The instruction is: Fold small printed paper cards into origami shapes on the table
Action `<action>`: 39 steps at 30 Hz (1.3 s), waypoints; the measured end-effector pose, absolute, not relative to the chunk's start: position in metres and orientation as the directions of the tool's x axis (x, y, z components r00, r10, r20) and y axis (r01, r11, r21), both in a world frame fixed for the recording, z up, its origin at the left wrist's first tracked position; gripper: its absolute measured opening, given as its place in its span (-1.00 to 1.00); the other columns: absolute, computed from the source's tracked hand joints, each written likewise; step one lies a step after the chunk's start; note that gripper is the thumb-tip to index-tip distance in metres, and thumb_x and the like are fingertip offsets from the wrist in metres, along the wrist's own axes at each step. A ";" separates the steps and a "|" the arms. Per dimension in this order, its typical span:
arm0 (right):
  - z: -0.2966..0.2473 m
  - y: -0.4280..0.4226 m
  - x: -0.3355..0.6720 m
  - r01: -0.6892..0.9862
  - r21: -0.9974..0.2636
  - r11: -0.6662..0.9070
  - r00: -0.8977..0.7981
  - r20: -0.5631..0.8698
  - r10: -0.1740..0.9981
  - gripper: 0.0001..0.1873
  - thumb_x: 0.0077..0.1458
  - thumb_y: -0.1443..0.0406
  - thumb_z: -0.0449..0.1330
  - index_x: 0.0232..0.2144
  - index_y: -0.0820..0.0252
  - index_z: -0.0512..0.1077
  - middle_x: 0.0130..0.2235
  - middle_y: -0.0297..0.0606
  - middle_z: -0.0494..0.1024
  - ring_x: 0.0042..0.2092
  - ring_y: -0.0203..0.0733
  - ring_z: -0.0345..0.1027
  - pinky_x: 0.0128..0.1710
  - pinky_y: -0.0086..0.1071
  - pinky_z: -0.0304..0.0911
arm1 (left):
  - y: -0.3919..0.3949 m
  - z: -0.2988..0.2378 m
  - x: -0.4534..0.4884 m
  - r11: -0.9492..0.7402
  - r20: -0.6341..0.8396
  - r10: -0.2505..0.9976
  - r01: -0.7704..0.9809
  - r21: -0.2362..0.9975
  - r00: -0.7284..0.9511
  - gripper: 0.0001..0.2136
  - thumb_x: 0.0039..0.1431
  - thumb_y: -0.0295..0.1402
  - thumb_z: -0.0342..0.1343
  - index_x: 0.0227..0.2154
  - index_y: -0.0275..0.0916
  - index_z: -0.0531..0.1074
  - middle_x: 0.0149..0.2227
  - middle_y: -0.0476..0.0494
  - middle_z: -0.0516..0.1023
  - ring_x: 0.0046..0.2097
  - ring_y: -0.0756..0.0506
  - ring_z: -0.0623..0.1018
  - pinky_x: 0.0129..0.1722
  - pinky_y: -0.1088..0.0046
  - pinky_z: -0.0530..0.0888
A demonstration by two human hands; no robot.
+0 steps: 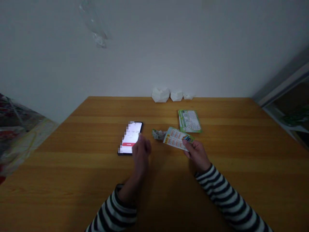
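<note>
My right hand (196, 154) pinches the near corner of a printed paper leaflet (175, 138), lifted slightly over the wooden table (72, 174). A small folded paper piece (158, 134) lies just left of the leaflet. My left hand (141, 149) hovers over the lower right edge of a phone (130, 137) with a lit screen; its fingers are loosely curled and hold nothing that I can see. Another green-edged leaflet (189, 120) lies flat farther back.
Three white crumpled or folded paper shapes (160, 94) sit at the table's far edge against the white wall. A cluttered surface under clear plastic (16, 129) is at the left. A shelf (289, 109) stands at the right.
</note>
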State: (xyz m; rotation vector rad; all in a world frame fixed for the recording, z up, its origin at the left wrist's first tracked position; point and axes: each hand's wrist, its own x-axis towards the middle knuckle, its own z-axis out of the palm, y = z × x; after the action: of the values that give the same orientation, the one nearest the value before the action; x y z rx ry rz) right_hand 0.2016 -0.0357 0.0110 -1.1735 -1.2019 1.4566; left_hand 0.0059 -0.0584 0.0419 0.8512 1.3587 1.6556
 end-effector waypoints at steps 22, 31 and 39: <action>0.007 -0.046 0.189 -0.119 -0.969 -0.215 -0.354 -0.161 0.921 -0.39 0.02 -0.25 0.18 -0.51 0.17 0.33 -0.72 -0.46 0.33 -0.71 -0.40 0.13 -0.73 -0.53 0.01 | -0.069 0.031 0.022 0.118 -0.109 0.990 0.108 0.987 -0.089 -0.50 0.18 0.09 0.09 -0.62 -0.27 0.40 -0.64 0.01 0.29 -0.55 0.02 0.22 -0.56 0.49 0.13; 0.011 -0.054 0.171 -0.207 -0.924 -0.321 -0.375 -0.228 0.899 -0.43 -0.04 -0.16 0.32 -0.42 0.27 0.44 -0.63 -0.27 0.53 -0.63 -0.27 0.41 -0.63 -0.47 0.31 | -0.070 0.028 0.021 0.020 0.014 0.989 0.229 0.973 -0.145 -0.54 0.23 -0.02 0.09 -0.65 -0.24 0.35 -0.66 0.02 0.25 -0.57 0.01 0.21 -0.55 0.47 0.13; 0.008 -0.053 0.175 -0.342 -0.850 -0.400 -0.490 -0.202 0.848 -0.34 0.12 -0.21 0.15 -0.19 0.30 0.49 -0.36 -0.01 0.69 -0.40 -0.06 0.61 -0.39 -0.28 0.48 | -0.064 0.023 0.015 0.079 -0.058 0.985 0.130 0.988 -0.161 -0.57 0.21 0.01 0.10 -0.50 -0.30 0.52 -0.58 -0.09 0.49 -0.53 -0.06 0.42 -0.55 0.48 0.28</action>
State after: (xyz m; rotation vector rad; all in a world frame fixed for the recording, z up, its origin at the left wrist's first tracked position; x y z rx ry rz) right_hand 0.1753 -0.0527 0.0078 -0.8291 -0.9895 1.9628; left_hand 0.0152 -0.0642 0.0228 1.1783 1.4587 1.2042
